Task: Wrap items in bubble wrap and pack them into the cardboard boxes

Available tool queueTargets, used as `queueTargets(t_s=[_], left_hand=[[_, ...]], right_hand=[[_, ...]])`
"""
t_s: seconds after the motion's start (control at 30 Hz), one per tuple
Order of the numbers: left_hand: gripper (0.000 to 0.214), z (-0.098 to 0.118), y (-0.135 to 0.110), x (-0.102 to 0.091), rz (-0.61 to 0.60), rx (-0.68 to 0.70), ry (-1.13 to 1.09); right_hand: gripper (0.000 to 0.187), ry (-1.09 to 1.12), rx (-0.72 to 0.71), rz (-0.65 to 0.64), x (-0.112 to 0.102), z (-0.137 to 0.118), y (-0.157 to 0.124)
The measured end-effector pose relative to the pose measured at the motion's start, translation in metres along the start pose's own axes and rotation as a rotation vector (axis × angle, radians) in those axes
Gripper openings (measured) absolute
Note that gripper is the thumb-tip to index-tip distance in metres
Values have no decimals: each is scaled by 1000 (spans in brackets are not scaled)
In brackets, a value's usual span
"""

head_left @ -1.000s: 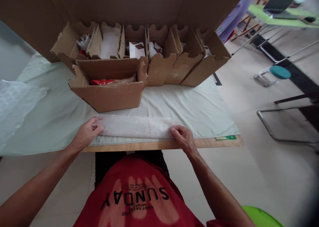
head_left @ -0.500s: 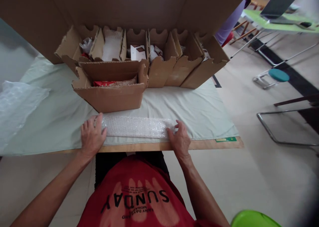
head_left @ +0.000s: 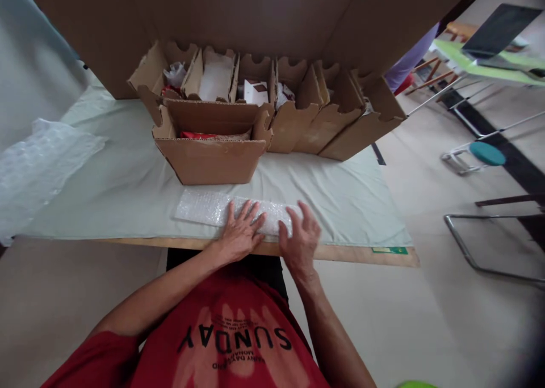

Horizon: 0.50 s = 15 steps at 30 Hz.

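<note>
A long folded strip of bubble wrap (head_left: 204, 207) lies flat along the front of the cloth-covered table. My left hand (head_left: 241, 232) rests on its middle, fingers spread and pressing down. At the strip's right end is my right hand (head_left: 301, 237), thumb and fingers apart around the end; whether the fingertips touch the wrap is hard to see. Just behind the strip stands a cardboard bin (head_left: 215, 161) with a red packet (head_left: 198, 135) inside.
Behind it, a row of cardboard bins (head_left: 298, 127) holds small packed items, backed by a tall cardboard panel (head_left: 247, 13). More bubble wrap (head_left: 42, 167) lies at the table's left. A teal stool (head_left: 487, 153) and a laptop (head_left: 498, 33) on a green table are at right.
My left hand has moved right, from the strip's left end to its middle, and its fingers have spread flat. My right hand stays by the right end. The view has shifted slightly.
</note>
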State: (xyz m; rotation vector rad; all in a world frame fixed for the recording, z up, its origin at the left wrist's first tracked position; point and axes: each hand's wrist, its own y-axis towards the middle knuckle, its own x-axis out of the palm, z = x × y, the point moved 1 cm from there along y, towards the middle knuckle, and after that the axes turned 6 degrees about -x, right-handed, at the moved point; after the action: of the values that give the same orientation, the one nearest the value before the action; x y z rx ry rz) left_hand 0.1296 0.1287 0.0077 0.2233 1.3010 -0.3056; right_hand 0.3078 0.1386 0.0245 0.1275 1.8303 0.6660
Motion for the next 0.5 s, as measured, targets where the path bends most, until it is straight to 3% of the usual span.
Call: queueTargets(t_s=[0.1,0.2,0.27,0.37,0.5], left_hand=[[54,-2,-2,-3,-26,10,7],[57,-13,-6,-9,-38,7,26],[59,-32,-17,-13,-8,-30,58],[58,-73,-45,-22,73,-196,129],[58,-114,-80,-34,122,-378,183]], right_hand=[[45,136,-156,-230,16,-25,4],[50,111,-120,-360,26,-15,-3],[51,43,-77,-357,25,3,-12],[50,-27,-46,-320,15,29,-24],[42,-41,21,-267,3,42,-28]])
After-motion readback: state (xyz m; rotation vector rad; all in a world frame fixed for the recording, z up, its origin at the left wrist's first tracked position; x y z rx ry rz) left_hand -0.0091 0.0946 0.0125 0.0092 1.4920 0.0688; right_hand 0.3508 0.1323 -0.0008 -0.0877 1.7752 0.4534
